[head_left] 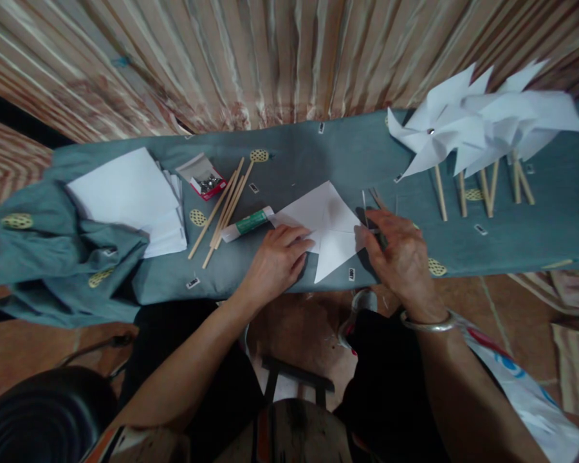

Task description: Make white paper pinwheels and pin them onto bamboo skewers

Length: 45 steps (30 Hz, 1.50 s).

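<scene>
A white sheet of paper (pixel 335 222) with crease lines and slit, spread corners lies near the front edge of the cloth-covered table. My left hand (pixel 280 258) holds its lower left part, fingers curled together on the paper. At the sheet's right side, my right hand (pixel 398 251) is closed around a pair of scissors (pixel 365 204). Their blades point away from me, slightly apart, and the handles are mostly hidden under my fingers. Just left of the paper lies a glue stick (pixel 251 222) with a green label.
A stack of white paper (pixel 130 193) lies left. Near it are an open box of metal pins (pixel 207 184) and several wooden sticks (pixel 226 212). Finished white paper pinwheels (pixel 444 122) on sticks lie at the right. A pleated curtain (pixel 280 58) hangs behind the table (pixel 289 157).
</scene>
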Each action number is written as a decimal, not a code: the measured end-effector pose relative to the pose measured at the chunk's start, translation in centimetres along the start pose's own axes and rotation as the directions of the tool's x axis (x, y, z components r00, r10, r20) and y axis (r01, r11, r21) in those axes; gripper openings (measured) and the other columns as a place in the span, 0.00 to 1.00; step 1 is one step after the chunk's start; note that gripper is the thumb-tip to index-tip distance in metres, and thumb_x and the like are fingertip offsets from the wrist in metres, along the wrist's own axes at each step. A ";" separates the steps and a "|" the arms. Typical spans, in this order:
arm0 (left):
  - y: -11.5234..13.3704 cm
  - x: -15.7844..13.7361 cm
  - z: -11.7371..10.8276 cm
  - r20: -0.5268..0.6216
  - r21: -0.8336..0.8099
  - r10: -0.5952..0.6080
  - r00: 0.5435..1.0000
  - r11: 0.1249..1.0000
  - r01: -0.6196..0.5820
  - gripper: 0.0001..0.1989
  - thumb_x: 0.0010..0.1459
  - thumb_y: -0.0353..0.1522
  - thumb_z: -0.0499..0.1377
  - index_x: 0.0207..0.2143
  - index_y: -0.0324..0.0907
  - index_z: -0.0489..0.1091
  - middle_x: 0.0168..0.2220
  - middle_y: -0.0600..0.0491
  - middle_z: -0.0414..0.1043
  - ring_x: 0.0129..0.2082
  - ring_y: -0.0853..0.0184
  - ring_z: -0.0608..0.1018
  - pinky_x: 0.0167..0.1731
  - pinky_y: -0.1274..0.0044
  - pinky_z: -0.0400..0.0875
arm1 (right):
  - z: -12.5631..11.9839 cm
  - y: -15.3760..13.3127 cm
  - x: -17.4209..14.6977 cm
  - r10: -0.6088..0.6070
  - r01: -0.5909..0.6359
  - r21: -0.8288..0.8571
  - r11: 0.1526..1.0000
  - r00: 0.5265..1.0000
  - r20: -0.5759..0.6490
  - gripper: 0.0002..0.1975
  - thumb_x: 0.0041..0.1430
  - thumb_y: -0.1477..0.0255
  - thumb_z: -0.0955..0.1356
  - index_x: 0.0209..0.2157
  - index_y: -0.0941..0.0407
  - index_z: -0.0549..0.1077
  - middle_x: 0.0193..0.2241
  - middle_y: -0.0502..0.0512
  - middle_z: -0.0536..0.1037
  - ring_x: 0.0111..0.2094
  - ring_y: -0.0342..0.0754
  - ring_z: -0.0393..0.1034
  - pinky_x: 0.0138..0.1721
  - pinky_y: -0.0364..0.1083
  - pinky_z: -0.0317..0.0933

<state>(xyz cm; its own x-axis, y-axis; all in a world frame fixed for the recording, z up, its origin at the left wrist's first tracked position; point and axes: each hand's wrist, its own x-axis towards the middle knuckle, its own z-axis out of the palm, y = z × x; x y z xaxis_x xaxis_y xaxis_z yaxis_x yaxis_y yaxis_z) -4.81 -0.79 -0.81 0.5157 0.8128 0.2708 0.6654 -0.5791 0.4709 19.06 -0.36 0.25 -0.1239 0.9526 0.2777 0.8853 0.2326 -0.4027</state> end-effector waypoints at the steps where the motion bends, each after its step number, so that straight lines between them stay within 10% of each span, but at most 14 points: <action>1: 0.0 0.0 0.1 0.002 0.003 0.002 1.000 1.000 -0.002 0.12 0.60 0.26 0.55 0.45 0.39 0.74 0.50 0.45 0.73 0.48 0.57 0.72 0.47 0.63 0.69 | 0.0 -0.3 -0.1 -0.032 0.032 0.006 0.999 0.999 0.000 0.19 0.66 0.67 0.62 0.54 0.57 0.72 0.56 0.64 0.73 0.58 0.60 0.66 0.57 0.62 0.61; 9: -0.1 0.0 0.3 0.018 0.005 -0.010 1.000 1.000 0.010 0.12 0.61 0.27 0.55 0.45 0.39 0.75 0.49 0.45 0.73 0.48 0.57 0.72 0.47 0.62 0.70 | 1.6 -3.6 -1.2 -0.227 0.219 0.065 0.974 0.960 0.164 0.20 0.66 0.75 0.57 0.55 0.51 0.69 0.68 0.56 0.54 0.69 0.58 0.42 0.63 0.64 0.50; 45: 0.4 -0.1 0.6 -0.049 0.052 0.020 0.999 0.998 -0.017 0.11 0.64 0.29 0.53 0.43 0.39 0.75 0.44 0.46 0.76 0.44 0.59 0.72 0.44 0.66 0.67 | 2.6 -3.5 -0.6 -0.180 0.166 0.135 0.977 0.979 0.097 0.24 0.63 0.78 0.57 0.57 0.51 0.68 0.63 0.56 0.63 0.67 0.56 0.49 0.62 0.63 0.51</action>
<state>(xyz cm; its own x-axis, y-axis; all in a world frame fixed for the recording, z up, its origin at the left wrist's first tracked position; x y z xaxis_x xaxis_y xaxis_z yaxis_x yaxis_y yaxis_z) -4.26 -1.12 -1.19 0.5015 0.8033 0.3213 0.6836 -0.5955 0.4218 14.84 -1.28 -0.78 -0.3245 0.9096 0.2595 0.7837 0.4121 -0.4648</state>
